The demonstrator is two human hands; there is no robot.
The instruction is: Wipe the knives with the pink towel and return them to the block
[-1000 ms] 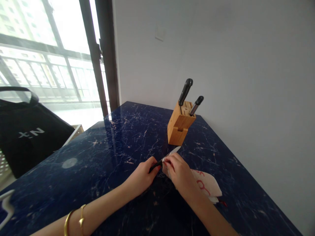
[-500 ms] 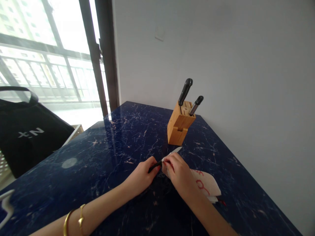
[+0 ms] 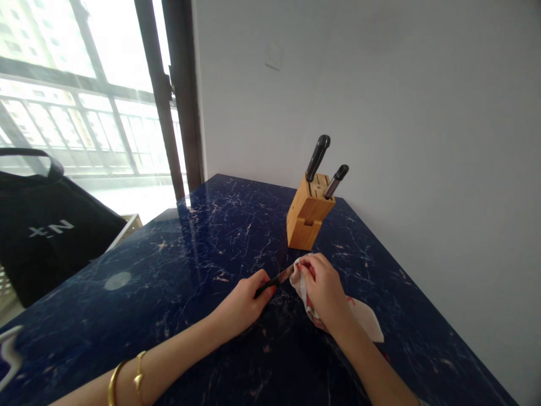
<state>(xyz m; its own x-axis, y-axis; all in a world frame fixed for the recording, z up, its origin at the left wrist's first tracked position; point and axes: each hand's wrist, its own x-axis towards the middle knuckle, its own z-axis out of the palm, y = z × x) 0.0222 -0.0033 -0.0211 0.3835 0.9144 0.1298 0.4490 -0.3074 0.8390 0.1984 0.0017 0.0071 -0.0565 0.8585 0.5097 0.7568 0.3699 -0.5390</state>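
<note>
My left hand (image 3: pixel 245 301) grips the black handle of a small knife (image 3: pixel 282 276) low over the dark blue marble table (image 3: pixel 190 265). The blade points right and away, toward the wooden knife block (image 3: pixel 307 215). My right hand (image 3: pixel 323 287) is closed on a white cloth with red print (image 3: pixel 363 317), pinched around the far part of the blade so the tip is hidden. The rest of the cloth trails on the table behind my right wrist. The block stands just beyond the hands and holds two black-handled tools.
A grey wall runs along the table's right edge and behind the block. A black bag (image 3: pixel 46 231) sits off the table's left side, under a large window (image 3: pixel 80 90). A dark window post (image 3: pixel 177 96) rises at the table's far left corner.
My right hand slid with the cloth along the blade from near the handle toward the tip, now covering it. My left hand stayed put on the handle.
</note>
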